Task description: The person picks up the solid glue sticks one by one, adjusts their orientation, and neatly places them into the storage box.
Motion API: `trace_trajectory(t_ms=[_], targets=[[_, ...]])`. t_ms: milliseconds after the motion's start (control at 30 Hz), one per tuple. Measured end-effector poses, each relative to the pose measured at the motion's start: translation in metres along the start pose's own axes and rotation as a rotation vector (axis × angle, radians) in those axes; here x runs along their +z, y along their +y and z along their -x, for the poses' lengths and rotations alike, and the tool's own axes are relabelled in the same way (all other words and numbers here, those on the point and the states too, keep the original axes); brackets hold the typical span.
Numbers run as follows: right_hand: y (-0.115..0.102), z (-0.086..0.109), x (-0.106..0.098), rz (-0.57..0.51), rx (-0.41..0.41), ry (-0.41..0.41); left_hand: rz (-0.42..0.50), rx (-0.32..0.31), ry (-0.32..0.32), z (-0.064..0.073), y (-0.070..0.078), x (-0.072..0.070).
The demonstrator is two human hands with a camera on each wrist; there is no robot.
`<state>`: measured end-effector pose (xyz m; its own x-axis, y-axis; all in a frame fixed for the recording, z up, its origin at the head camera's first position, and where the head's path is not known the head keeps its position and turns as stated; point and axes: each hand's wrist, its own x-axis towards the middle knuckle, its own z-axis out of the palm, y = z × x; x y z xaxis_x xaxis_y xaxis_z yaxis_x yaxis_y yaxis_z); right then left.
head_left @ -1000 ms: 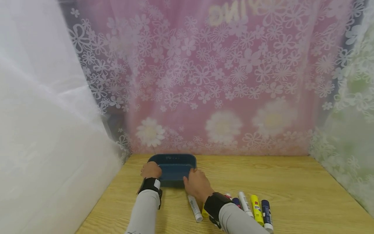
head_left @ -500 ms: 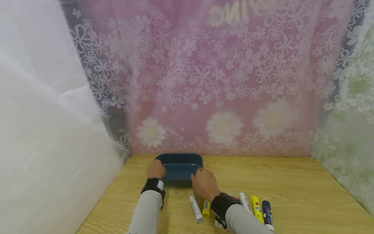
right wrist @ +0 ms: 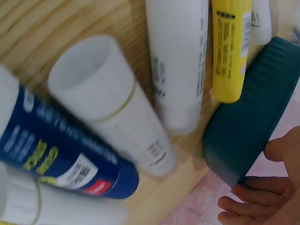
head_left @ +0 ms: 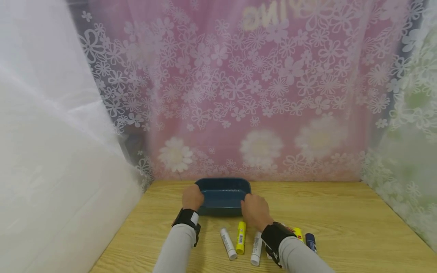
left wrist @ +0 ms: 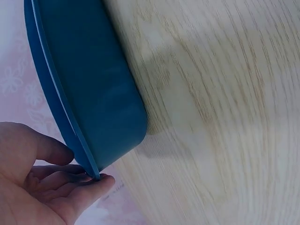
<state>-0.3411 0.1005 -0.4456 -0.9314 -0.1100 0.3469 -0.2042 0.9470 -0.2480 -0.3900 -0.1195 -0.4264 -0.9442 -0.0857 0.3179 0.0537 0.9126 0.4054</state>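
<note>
Along the near side, both sleeved arms (head_left: 175, 246) stretch forward, the right one partly hiding several glue sticks (head_left: 241, 239), with the left hand (head_left: 193, 197) and the right hand (head_left: 256, 211) gripping a blue bin (head_left: 222, 211) at its left and right ends. Just beyond the sticks, it lies between the hands, which partly cover its ends. Far behind hangs a pink backdrop (head_left: 273, 117), its lettering (head_left: 272, 14) faint and cut off at the top.
</note>
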Motion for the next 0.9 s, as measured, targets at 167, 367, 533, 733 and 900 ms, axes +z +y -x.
trace_trajectory(t_ms=[167, 367, 533, 733, 900], targets=[[0.014, 0.002, -0.007, -0.021, -0.001, 0.031, 0.011, 0.036, 0.013, 0.002, 0.007, 0.008], [0.032, 0.006, -0.017, -0.056, -0.011, 0.052, 0.071, 0.100, 0.028, 0.003, 0.015, 0.016], [0.051, 0.007, -0.023, -0.126, 0.059, -0.016, 0.081, 0.109, 0.030, 0.005, 0.021, 0.023], [0.074, 0.009, -0.029, -0.172, 0.098, -0.041, 0.125, 0.144, 0.033, 0.010, 0.030, 0.029], [0.087, 0.013, -0.033, -0.228, 0.093, -0.037, 0.231, 0.135, 0.023, 0.013, 0.034, 0.032]])
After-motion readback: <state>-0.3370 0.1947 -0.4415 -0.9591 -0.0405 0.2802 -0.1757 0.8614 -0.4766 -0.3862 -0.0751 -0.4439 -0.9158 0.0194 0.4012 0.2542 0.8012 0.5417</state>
